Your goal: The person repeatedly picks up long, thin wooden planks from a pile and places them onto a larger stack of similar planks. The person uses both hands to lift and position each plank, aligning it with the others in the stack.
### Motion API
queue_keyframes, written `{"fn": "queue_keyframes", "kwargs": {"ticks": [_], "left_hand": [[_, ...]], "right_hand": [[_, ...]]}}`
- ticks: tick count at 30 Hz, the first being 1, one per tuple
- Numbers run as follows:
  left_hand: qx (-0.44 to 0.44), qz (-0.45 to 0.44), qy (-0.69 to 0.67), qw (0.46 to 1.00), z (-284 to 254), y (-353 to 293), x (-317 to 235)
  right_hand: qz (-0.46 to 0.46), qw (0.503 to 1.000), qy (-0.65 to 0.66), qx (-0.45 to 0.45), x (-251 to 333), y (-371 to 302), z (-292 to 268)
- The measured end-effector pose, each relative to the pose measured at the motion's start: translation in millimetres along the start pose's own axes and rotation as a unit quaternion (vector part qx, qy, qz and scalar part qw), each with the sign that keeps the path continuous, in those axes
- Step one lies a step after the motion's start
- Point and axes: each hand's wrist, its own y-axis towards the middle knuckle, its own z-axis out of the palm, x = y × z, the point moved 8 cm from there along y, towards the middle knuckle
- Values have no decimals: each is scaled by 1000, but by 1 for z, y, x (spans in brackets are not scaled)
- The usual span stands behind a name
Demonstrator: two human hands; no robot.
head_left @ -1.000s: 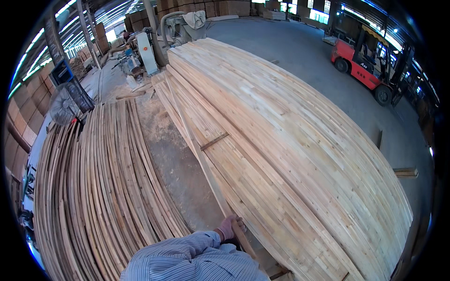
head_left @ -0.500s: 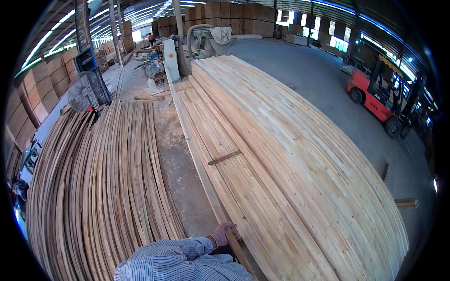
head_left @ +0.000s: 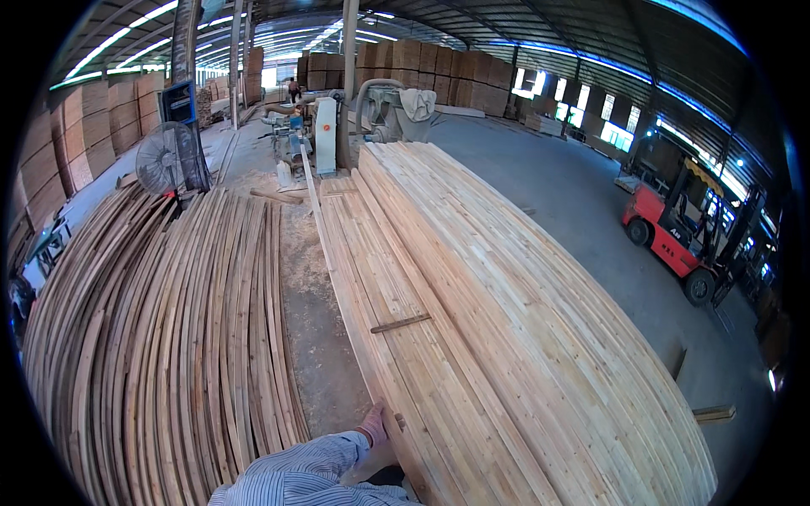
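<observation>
My left hand (head_left: 372, 424), in a pinkish glove below a blue-and-white striped sleeve, is closed at the left edge of a long, pale wooden board (head_left: 344, 291). Its thumb side shows by the edge; the other fingers are mostly hidden. The board stretches from the bottom of the view to the machine at the far end, along the left side of a low stack of planks (head_left: 460, 392). A short wooden strip (head_left: 401, 324) lies crosswise on that stack. My right hand is out of sight.
Rough, narrow strips (head_left: 169, 337) are piled on the left. A higher plank stack (head_left: 540, 312) stands on the right. Ahead are a light-coloured machine (head_left: 326, 135) and a fan (head_left: 165, 158). A red forklift (head_left: 666, 232) is parked far right. A distant person (head_left: 294, 90) stands behind the machines.
The view has tilted upward. The board has turned, showing a broader face beside the low stack. My left hand, wrapped over the board before, now sits at its left edge.
</observation>
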Motion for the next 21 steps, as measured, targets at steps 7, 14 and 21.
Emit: {"fn": "queue_keyframes", "kwargs": {"ticks": [7,14,21], "left_hand": [[53,-50,41,996,-32,-19,65],[138,-323,150,924,-50,-67,197],[177,-155,75,969,23,-121,163]], "right_hand": [[-28,999,5,21,13,7,16],[-46,998,15,26,22,2,25],[23,999,-5,45,-29,-10,27]]}}
